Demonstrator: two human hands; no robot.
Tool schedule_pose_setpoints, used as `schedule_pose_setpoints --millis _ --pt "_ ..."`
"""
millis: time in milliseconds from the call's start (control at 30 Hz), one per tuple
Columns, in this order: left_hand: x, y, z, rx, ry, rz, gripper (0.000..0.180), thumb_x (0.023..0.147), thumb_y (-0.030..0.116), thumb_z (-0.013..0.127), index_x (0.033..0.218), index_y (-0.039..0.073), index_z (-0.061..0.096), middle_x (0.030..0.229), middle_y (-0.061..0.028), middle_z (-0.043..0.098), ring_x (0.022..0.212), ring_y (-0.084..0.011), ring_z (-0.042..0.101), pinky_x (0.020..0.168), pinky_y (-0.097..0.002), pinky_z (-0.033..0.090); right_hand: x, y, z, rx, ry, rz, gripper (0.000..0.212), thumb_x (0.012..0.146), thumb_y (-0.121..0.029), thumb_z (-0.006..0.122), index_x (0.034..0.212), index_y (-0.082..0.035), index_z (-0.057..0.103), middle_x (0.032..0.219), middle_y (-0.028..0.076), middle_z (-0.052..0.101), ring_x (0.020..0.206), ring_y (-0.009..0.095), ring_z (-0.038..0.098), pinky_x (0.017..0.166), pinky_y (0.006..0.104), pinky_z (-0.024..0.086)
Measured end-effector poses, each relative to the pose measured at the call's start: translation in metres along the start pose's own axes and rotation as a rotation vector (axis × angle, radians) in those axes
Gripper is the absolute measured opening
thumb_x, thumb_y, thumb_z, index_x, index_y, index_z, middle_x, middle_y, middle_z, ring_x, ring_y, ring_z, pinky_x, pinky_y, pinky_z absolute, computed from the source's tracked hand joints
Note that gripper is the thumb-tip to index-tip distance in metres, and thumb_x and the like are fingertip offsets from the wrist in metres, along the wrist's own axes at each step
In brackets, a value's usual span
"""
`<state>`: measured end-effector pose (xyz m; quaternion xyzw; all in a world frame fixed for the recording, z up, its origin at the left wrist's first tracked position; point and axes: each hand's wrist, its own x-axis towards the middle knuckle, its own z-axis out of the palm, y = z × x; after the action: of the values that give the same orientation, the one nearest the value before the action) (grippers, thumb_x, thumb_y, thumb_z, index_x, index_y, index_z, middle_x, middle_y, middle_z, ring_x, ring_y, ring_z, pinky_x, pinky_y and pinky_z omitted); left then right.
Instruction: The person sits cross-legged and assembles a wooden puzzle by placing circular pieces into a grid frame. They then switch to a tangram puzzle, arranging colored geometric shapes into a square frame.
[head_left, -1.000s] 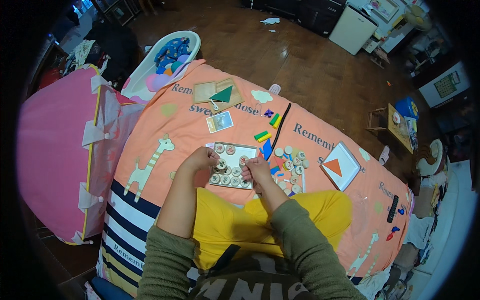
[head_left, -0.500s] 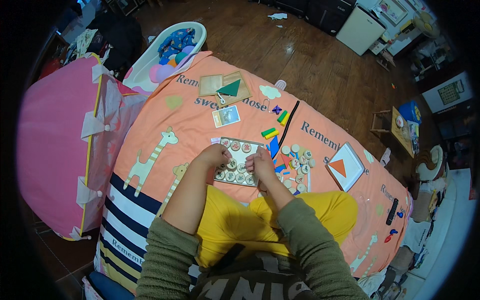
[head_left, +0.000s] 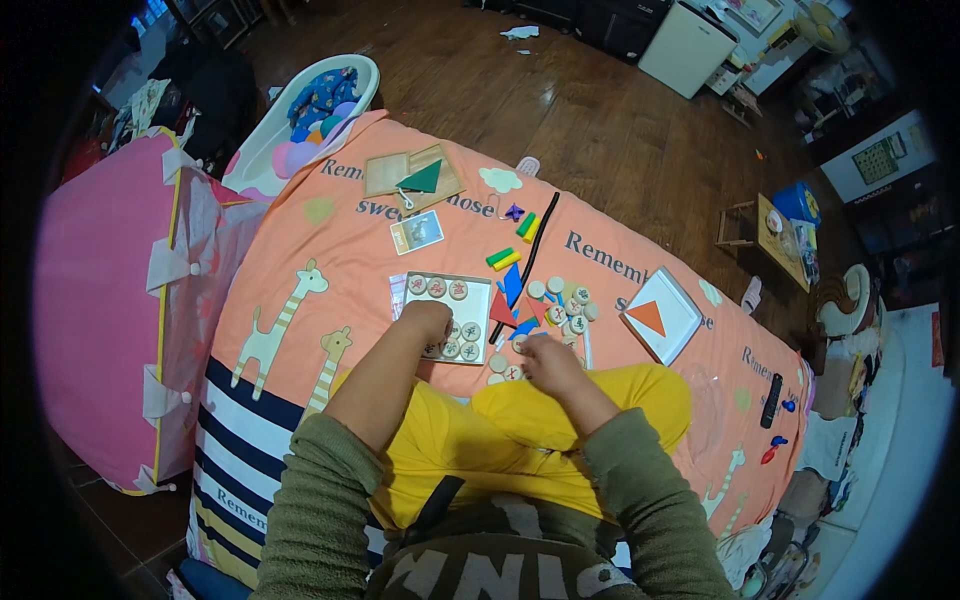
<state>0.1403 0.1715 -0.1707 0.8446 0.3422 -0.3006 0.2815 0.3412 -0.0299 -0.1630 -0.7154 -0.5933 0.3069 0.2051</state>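
Note:
A shallow white box (head_left: pixel 481 297) lies before me, with round wooden Chinese chess pieces in rows along its far and near sides. Over its left part is my left hand (head_left: pixel 428 322), fingers curled down and closed; whatever they hold is hidden. My right hand (head_left: pixel 553 362) is just right of the box, its fingertips closed at a chess piece (head_left: pixel 519 343). Several loose chess pieces (head_left: pixel 575 308) are heaped beyond and beside that hand. Among them lie a red triangle block (head_left: pixel 502 311) and a blue parallelogram block (head_left: pixel 513 284).
Green and yellow blocks (head_left: pixel 503 259) and a black strip (head_left: pixel 541 232) lie beyond the box. A white tray (head_left: pixel 682 318) with an orange triangle (head_left: pixel 646 318) is at right. Farther left are a picture card (head_left: pixel 416 232) and a wooden case (head_left: pixel 388 174). A pink tent (head_left: pixel 105 310) stands left.
My right hand has moved from the box's right edge rightward to the loose chess pieces. My left hand stays over the box's left part. The whole view has shifted somewhat.

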Motion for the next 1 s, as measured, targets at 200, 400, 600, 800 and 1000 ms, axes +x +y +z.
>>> schedule_pose_setpoints --millis 200,400,600,800,1000 --pt "-0.018 0.009 -0.012 -0.147 0.099 -0.012 0.01 0.079 0.016 0.065 0.089 0.013 0.069 0.09 -0.0094 0.071 0.086 -0.0268 0.068 0.074 -0.0385 0.053 0.003 -0.014 0.053 -0.332 -0.153 -0.068 0.029 0.087 -0.008 0.056 0.116 -0.011 0.053 0.103 0.017 0.055 0.086 0.038 0.061 0.071 0.0513 0.049" --pt "-0.017 0.004 -0.006 -0.233 0.248 0.064 0.013 0.081 0.016 0.066 0.093 0.011 0.066 0.092 -0.0085 0.07 0.087 -0.027 0.067 0.074 -0.0379 0.052 0.008 -0.005 0.06 -0.053 -0.192 0.045 0.034 0.084 -0.006 0.063 0.116 -0.009 0.05 0.104 0.017 0.06 0.093 0.036 0.064 0.071 0.0426 0.053" --pt "-0.029 0.049 -0.011 -0.333 0.328 0.418 0.034 0.081 0.012 0.068 0.114 0.012 0.062 0.105 -0.009 0.062 0.09 -0.025 0.064 0.078 -0.0358 0.051 0.013 0.011 0.043 1.105 -0.092 0.278 0.024 0.091 -0.008 0.063 0.112 -0.003 0.051 0.099 0.009 0.062 0.087 0.02 0.064 0.061 0.0301 0.05" --pt "-0.042 0.057 -0.018 -0.551 0.27 0.646 0.027 0.086 0.006 0.065 0.112 0.005 0.061 0.1 -0.0069 0.062 0.089 -0.0188 0.062 0.079 -0.0313 0.05 0.008 -0.037 -0.032 1.712 -0.394 0.49 0.032 0.094 -0.008 0.061 0.125 -0.001 0.052 0.101 0.009 0.063 0.067 0.011 0.059 0.05 0.0222 0.045" --pt "-0.032 0.053 -0.023 -1.143 -0.029 0.531 0.018 0.094 0.013 0.064 0.107 0.001 0.063 0.099 -0.0029 0.067 0.09 -0.0089 0.061 0.082 -0.0271 0.05 0.012 -0.009 -0.026 1.819 -0.355 0.292 0.023 0.095 -0.009 0.059 0.114 0.002 0.058 0.089 0.008 0.065 0.059 0.009 0.054 0.048 0.0202 0.042"
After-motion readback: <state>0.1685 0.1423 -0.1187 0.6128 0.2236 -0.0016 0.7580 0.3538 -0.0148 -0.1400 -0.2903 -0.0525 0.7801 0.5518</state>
